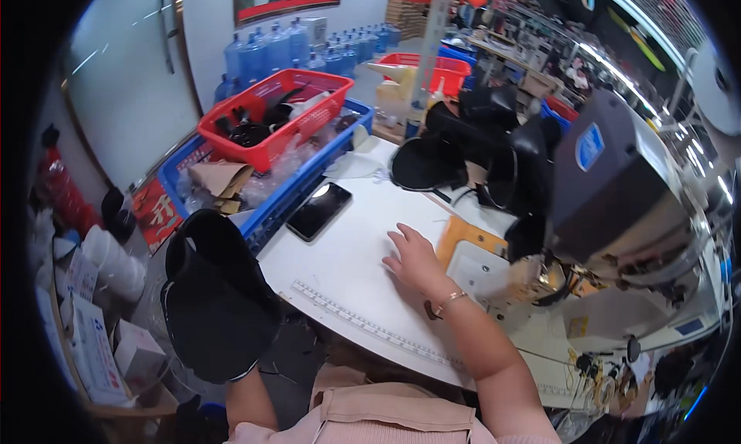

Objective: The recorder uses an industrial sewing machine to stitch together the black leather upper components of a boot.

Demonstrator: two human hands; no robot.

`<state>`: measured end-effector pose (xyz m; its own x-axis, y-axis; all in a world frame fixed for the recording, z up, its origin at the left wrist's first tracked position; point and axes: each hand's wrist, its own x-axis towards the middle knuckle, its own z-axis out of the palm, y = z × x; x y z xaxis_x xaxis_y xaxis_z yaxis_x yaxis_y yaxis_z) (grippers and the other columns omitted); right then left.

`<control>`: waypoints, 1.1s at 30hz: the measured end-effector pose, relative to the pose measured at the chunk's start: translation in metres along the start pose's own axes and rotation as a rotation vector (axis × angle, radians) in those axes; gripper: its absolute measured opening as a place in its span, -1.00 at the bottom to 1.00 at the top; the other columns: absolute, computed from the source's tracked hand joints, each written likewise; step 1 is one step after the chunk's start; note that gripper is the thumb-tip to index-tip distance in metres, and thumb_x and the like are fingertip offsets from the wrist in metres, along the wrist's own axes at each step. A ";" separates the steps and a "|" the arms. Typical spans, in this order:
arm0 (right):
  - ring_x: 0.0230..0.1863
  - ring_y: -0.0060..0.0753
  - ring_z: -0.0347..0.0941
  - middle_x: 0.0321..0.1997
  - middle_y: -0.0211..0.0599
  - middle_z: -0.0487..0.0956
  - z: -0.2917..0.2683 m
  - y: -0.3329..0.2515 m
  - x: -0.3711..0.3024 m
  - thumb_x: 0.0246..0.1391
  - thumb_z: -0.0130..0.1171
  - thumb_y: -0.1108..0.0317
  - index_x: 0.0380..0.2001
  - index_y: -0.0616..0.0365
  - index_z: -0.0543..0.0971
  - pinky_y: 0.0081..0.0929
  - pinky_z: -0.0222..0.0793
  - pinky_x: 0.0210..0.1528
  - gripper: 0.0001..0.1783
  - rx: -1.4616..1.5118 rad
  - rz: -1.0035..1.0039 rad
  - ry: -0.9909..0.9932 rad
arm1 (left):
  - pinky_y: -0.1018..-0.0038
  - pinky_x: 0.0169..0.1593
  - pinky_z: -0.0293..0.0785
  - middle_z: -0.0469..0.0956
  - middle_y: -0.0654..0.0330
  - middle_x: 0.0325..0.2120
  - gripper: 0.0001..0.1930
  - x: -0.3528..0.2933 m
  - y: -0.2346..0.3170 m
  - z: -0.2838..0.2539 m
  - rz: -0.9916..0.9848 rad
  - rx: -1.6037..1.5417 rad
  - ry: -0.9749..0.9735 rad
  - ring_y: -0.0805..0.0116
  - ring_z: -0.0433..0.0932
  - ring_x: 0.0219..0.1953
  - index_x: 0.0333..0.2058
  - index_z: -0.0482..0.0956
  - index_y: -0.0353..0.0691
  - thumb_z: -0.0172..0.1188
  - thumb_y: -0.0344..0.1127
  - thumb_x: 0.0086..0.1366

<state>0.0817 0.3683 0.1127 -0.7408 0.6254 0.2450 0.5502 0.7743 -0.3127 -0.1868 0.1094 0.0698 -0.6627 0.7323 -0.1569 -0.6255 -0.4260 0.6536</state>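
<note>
One black piece hiding left fingers, grip unclear, right fingers spread over table

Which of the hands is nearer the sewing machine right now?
Right. The right hand is at the white tabletop, just left of the sewing machine. The left hand is farther away, beyond the tabletop's left edge, hidden by the curved black piece.

Blue badge on machine, ruler scale on tabletop, lettered red sign
</note>
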 end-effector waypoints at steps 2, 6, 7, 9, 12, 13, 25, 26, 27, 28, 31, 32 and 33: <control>0.23 0.02 0.19 0.21 -0.06 0.30 0.020 -0.015 0.022 0.03 0.17 0.13 0.05 0.13 0.42 -0.11 0.17 0.19 -0.48 -0.060 0.003 -0.015 | 0.30 0.08 0.41 0.49 0.13 -0.02 -0.65 0.016 0.020 -0.007 0.094 0.061 0.022 0.23 0.46 0.00 0.06 0.41 -0.19 0.09 -0.33 0.31; 0.18 0.00 0.21 0.13 -0.06 0.34 0.031 -0.037 0.038 0.09 0.08 0.13 0.00 0.16 0.45 -0.02 0.12 0.19 -0.54 -0.161 0.117 -0.117 | 0.31 0.06 0.42 0.49 0.12 -0.03 -0.66 0.076 0.066 -0.005 0.283 0.277 0.044 0.24 0.47 -0.01 0.05 0.41 -0.20 0.09 -0.33 0.31; 0.13 -0.01 0.24 0.08 -0.05 0.38 0.025 -0.034 0.032 0.04 0.12 0.19 -0.10 0.17 0.48 -0.03 0.15 0.14 -0.61 -0.047 0.092 -0.107 | 0.31 0.06 0.43 0.50 0.12 -0.03 -0.66 0.100 0.073 0.003 0.316 0.344 0.028 0.24 0.47 -0.02 0.05 0.41 -0.20 0.08 -0.33 0.31; 0.00 -0.03 0.31 -0.12 -0.06 0.46 0.012 -0.030 0.010 -0.04 0.17 0.24 -0.31 0.19 0.49 -0.07 0.23 0.03 -0.73 -0.006 0.047 -0.161 | 0.31 0.05 0.43 0.50 0.12 -0.04 -0.67 0.152 0.084 0.025 0.367 0.467 -0.022 0.24 0.48 -0.02 0.05 0.41 -0.20 0.08 -0.33 0.32; 0.12 -0.06 0.29 -0.11 -0.12 0.49 -0.011 -0.026 -0.054 0.01 0.17 0.22 -0.31 0.18 0.52 -0.14 0.14 0.17 -0.74 0.012 -0.055 0.034 | 0.31 0.05 0.44 0.50 0.12 -0.05 -0.67 0.206 0.079 0.058 0.401 0.595 -0.092 0.25 0.48 -0.03 0.04 0.41 -0.20 0.08 -0.33 0.32; 0.10 -0.09 0.33 -0.15 -0.16 0.52 -0.020 -0.018 -0.076 -0.01 0.21 0.26 -0.32 0.17 0.52 -0.15 0.18 0.15 -0.77 0.093 -0.070 0.085 | 0.31 0.04 0.44 0.50 0.12 -0.05 -0.68 0.216 0.076 0.066 0.422 0.638 -0.094 0.25 0.48 -0.04 0.04 0.42 -0.20 0.08 -0.33 0.32; -0.34 -0.44 0.47 -0.21 -0.24 0.55 -0.103 0.151 -0.194 0.01 0.28 0.19 0.02 0.26 0.41 -0.49 0.42 -0.39 -0.44 1.135 0.798 1.070 | 0.33 0.01 0.47 0.52 0.11 -0.08 -0.70 0.168 -0.046 0.156 0.128 0.548 -0.298 0.26 0.51 -0.08 0.02 0.42 -0.22 0.07 -0.33 0.33; -0.31 -0.43 0.49 -0.19 -0.27 0.55 -0.100 0.161 -0.165 0.01 0.26 0.25 0.01 0.27 0.40 -0.48 0.43 -0.36 -0.47 1.094 0.808 1.078 | 0.33 0.00 0.47 0.52 0.11 -0.08 -0.70 0.157 -0.057 0.163 0.094 0.529 -0.315 0.26 0.51 -0.08 0.01 0.42 -0.22 0.07 -0.33 0.33; -0.29 -0.49 0.47 -0.21 -0.33 0.57 -0.099 0.167 -0.140 -0.01 0.24 0.30 -0.06 0.26 0.46 -0.50 0.42 -0.35 -0.56 1.114 0.666 1.017 | 0.33 0.00 0.47 0.52 0.11 -0.08 -0.70 0.144 -0.069 0.170 0.054 0.508 -0.328 0.27 0.51 -0.08 0.01 0.42 -0.22 0.07 -0.33 0.33; -0.29 -0.54 0.47 -0.25 -0.37 0.57 -0.097 0.171 -0.120 0.04 0.21 0.31 -0.11 0.23 0.49 -0.53 0.41 -0.32 -0.65 1.240 0.628 0.852 | 0.33 0.00 0.48 0.52 0.11 -0.09 -0.71 0.134 -0.080 0.176 0.014 0.490 -0.344 0.27 0.51 -0.09 0.01 0.43 -0.22 0.06 -0.33 0.33; -0.31 -0.58 0.45 -0.31 -0.41 0.57 -0.093 0.176 -0.092 0.07 0.19 0.32 -0.19 0.20 0.54 -0.57 0.40 -0.28 -0.75 1.412 0.473 0.634 | 0.33 -0.01 0.48 0.53 0.11 -0.10 -0.71 0.101 -0.108 0.190 -0.093 0.446 -0.388 0.27 0.52 -0.10 0.00 0.43 -0.23 0.06 -0.33 0.33; -0.32 -0.59 0.44 -0.32 -0.42 0.57 -0.091 0.174 -0.087 0.05 0.19 0.33 -0.22 0.21 0.57 -0.56 0.39 -0.29 -0.76 1.427 0.379 0.574 | 0.34 -0.01 0.49 0.53 0.11 -0.10 -0.71 0.092 -0.115 0.193 -0.115 0.438 -0.397 0.27 0.52 -0.10 0.00 0.43 -0.23 0.06 -0.33 0.33; -0.34 -0.60 0.42 -0.33 -0.42 0.58 -0.089 0.172 -0.086 0.03 0.20 0.34 -0.25 0.21 0.59 -0.56 0.38 -0.29 -0.77 1.438 0.286 0.511 | 0.34 -0.02 0.49 0.53 0.11 -0.10 -0.72 0.084 -0.121 0.196 -0.140 0.428 -0.407 0.27 0.52 -0.10 0.00 0.43 -0.23 0.06 -0.33 0.33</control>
<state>0.2738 0.4563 0.1194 -0.3090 0.9280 0.2081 -0.3963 0.0732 -0.9152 -0.0858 0.3265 0.1226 -0.3220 0.9465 -0.0223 -0.4187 -0.1212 0.9000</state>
